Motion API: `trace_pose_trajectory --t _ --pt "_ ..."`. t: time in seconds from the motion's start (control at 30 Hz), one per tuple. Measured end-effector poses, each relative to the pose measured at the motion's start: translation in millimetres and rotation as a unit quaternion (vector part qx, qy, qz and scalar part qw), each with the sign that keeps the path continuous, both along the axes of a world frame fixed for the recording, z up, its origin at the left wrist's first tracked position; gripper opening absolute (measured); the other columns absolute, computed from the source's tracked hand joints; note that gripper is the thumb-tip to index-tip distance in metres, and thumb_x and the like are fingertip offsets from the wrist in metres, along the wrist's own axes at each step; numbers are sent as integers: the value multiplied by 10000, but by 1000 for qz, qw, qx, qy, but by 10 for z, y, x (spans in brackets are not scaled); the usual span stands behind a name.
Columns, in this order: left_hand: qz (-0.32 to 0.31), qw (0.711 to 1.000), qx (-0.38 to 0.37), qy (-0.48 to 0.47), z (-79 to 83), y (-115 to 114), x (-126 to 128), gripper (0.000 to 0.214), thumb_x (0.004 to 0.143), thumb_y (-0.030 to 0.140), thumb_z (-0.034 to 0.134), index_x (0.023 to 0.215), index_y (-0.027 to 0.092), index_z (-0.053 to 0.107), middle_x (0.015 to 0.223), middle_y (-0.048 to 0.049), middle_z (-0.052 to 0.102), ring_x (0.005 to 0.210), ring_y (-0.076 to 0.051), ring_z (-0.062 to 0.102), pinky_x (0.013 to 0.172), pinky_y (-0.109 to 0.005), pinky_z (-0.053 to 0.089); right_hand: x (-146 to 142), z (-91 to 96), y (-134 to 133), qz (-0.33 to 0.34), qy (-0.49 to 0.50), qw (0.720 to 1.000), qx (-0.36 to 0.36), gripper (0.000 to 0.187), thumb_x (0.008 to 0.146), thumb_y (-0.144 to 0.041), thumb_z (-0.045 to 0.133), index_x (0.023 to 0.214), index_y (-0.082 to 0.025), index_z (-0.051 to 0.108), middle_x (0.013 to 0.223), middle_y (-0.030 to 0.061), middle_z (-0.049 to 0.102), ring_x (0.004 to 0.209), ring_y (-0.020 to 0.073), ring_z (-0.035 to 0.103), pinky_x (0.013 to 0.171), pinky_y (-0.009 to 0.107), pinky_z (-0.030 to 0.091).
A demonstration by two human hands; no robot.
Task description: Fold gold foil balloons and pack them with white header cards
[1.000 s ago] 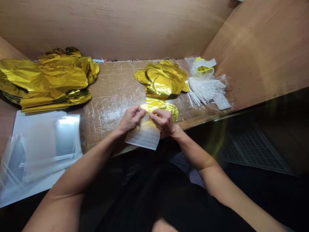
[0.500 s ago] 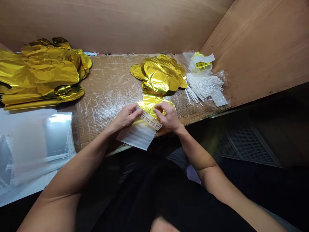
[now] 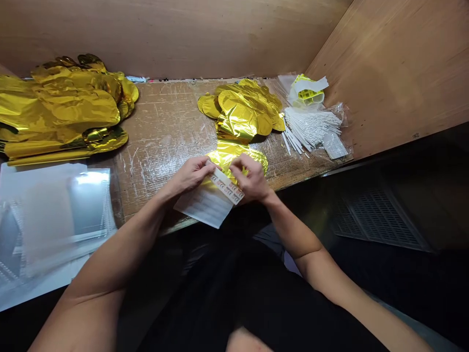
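My left hand (image 3: 195, 173) pinches one end of a strip of small printed stickers (image 3: 225, 187) between thumb and fingers. The strip slants down to the right and bears rows of CE marks. Just past its upper edge is my right hand (image 3: 251, 177), with thumb and forefinger drawn together; whatever lies between them is too small and blurred to name. Beneath both hands lies a gold foil balloon (image 3: 231, 149), flat, partly covered by them. A translucent white bag or sheet (image 3: 205, 205) shows below the strip and overhangs the table's front edge.
A large pile of gold foil balloons (image 3: 66, 107) lies left; clear plastic bags (image 3: 54, 220) are in front of it. More folded gold foil (image 3: 252, 107) sits centrally. White sticks (image 3: 311, 128) and a yellow-and-white roll (image 3: 308, 91) lie right, by a wooden side wall (image 3: 399, 73).
My right hand has shifted slightly left and off the strip's right end. The strip has tilted more steeply, and fewer stickers show along its upper row.
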State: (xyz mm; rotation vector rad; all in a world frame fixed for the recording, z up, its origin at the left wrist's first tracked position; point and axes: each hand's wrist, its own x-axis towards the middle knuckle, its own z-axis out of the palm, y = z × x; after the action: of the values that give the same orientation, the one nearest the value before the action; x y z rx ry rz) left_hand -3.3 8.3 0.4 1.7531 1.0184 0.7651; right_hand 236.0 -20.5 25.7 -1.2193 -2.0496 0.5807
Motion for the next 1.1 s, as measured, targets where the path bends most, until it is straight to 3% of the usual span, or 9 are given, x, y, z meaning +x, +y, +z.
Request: trace_pose_trajectory --t 0.2,0.3,0.4,0.5,0.6,0.73,0.9,1.0,1.1 --pt "-104 987 70 102 -9 63 -71 265 913 425 591 867 226 760 998 -66 781 947 -239 663 882 -337 512 264 22 226 64 -77 965 -241 192 935 -253 687 759 -177 668 687 -14 639 629 124 531 623 273 361" --pt "-114 985 69 107 -77 76 -80 257 915 428 600 892 240 774 985 -64 788 936 -240 669 890 -338 523 202 -56 181 30 -200 956 -214 301 908 -284 779 652 -193 650 633 8 629 613 147 525 630 300 340" --pt "-119 984 69 113 -122 88 -90 267 913 444 614 934 244 791 974 -67 781 939 -242 673 903 -342 531 231 -82 133 -77 -265 956 -102 354 905 -360 829 654 -204 634 675 56 647 687 198 554 687 333 367" --pt "-131 982 67 115 -90 99 -108 300 932 458 596 968 243 802 1010 -73 778 957 -241 679 927 -349 531 329 -101 166 2 -235 972 -22 223 920 -376 829 865 -201 702 938 83 717 912 233 615 850 359 410" --pt "-127 986 54 91 28 89 -152 314 936 481 616 1014 248 811 1036 -68 771 977 -239 680 919 -337 530 385 -186 263 119 -186 973 -60 178 942 -342 786 908 -195 692 980 44 695 934 198 595 880 332 395" --pt "-167 985 -21 30 199 7 -185 346 961 484 627 1096 232 823 745 -21 681 712 -192 614 700 -274 499 371 -262 377 120 -99 970 -186 265 1007 -326 629 785 -182 635 734 -28 585 704 134 497 690 268 351" --pt "-178 983 -19 34 167 -78 -27 322 927 504 661 1050 244 806 703 5 657 656 -173 590 650 -251 474 448 22 720 172 -56 944 -276 336 996 -389 638 740 -172 626 649 -46 540 590 99 432 583 250 333" --pt "-143 989 1 45 68 -51 35 320 914 545 669 886 236 749 774 -26 714 715 -195 632 657 -259 498 728 370 1246 76 -101 970 -206 390 1008 -380 660 696 -150 621 694 -1 599 646 106 495 611 263 374" --pt "-94 995 -2 29 2 -2 7 387 938 573 644 788 216 655 761 -26 700 712 -187 625 624 -246 500 1026 650 1663 -188 -144 971 -35 624 1132 -366 285 709 -57 625 996 165 693 926 145 621 747 327 423"
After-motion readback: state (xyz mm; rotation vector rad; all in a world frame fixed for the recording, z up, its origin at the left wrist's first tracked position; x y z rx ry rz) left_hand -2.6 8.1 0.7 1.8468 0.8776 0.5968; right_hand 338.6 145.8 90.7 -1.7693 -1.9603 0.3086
